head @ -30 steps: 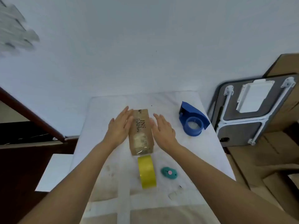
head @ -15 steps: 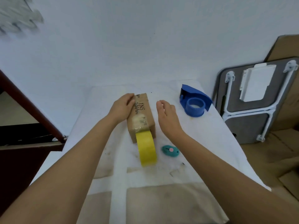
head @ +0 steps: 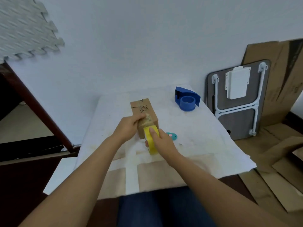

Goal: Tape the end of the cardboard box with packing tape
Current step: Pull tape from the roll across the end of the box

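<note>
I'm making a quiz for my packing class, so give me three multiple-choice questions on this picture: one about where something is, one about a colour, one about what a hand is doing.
1. Where is the blue dispenser?
A. far right of the table, beyond the box
B. on the box
C. on the floor

2. What colour is the tape roll?
A. brown
B. yellow
C. clear

3. What is the right hand doing?
A. lying flat on the table
B. holding the dispenser
C. gripping the roll

Answers:
1. A: it stands on the table to the right of the box, apart from it.
2. B: the roll is bright yellow.
3. C: its fingers close on the roll at the box's near end, while the left hand holds the box.
</note>
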